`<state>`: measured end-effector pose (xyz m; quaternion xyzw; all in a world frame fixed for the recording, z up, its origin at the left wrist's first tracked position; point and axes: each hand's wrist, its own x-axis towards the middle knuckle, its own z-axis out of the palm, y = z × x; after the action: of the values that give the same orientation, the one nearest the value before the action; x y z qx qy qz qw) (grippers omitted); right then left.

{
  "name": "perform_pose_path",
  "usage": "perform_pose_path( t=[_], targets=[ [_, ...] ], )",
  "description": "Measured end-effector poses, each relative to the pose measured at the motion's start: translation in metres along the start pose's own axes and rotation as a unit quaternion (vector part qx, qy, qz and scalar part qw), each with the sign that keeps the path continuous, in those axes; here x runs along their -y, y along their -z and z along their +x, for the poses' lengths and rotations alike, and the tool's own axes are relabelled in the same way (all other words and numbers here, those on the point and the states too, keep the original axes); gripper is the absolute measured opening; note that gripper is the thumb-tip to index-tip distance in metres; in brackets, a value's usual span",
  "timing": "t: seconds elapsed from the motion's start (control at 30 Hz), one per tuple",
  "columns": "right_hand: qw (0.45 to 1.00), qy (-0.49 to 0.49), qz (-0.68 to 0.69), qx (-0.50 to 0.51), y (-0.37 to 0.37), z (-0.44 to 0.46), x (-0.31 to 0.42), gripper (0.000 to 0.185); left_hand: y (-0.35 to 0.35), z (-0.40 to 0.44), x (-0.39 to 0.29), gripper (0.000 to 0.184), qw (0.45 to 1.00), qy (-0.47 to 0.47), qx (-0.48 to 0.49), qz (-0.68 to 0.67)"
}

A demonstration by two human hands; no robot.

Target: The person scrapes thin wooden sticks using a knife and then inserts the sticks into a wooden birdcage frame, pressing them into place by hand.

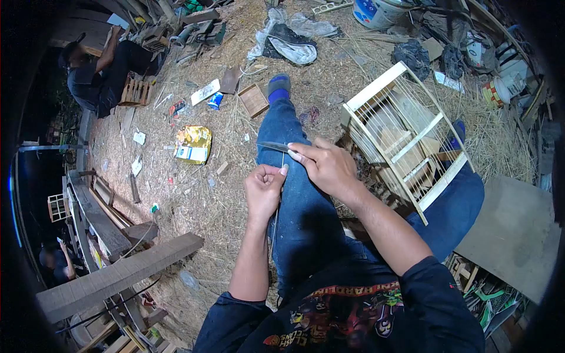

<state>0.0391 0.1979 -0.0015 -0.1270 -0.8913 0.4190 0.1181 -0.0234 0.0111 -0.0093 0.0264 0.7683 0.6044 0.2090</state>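
My left hand is closed in a pinch on a thin strip, which stands up between its thumb and fingers above my thigh in blue jeans. My right hand grips a small knife, its blade pointing left and lying against the top of the strip. The two hands are close together but apart. To the right of my right hand, a wooden cage with thin bars leans over my other leg.
A gold packet, a small wooden tray and scraps lie on the shavings-covered ground. A wooden beam crosses the lower left. One person sits at the upper left; another shows at the lower left. A board lies right.
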Motion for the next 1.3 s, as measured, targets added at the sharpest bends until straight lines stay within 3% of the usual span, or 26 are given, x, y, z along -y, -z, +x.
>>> perform_pose_path(
  t=[0.17,0.77,0.93,1.3],
  targets=[
    [1.0,0.001,-0.011,0.014,-0.006,-0.001,-0.004,0.026,0.004,-0.001,-0.007,0.02,0.999,0.043,0.008,0.007],
    [0.999,0.004,-0.034,0.0,-0.008,0.007,0.001,0.025,0.005,0.002,-0.009,0.02,0.998,0.063,0.005,0.006],
    [0.998,-0.055,-0.014,-0.011,-0.011,0.022,-0.008,0.025,0.006,-0.002,-0.009,0.021,0.998,0.062,0.008,0.013],
    [1.0,-0.006,0.002,-0.005,-0.006,-0.009,-0.003,0.025,0.01,0.001,-0.006,0.021,0.998,0.064,0.017,0.009]
  ],
)
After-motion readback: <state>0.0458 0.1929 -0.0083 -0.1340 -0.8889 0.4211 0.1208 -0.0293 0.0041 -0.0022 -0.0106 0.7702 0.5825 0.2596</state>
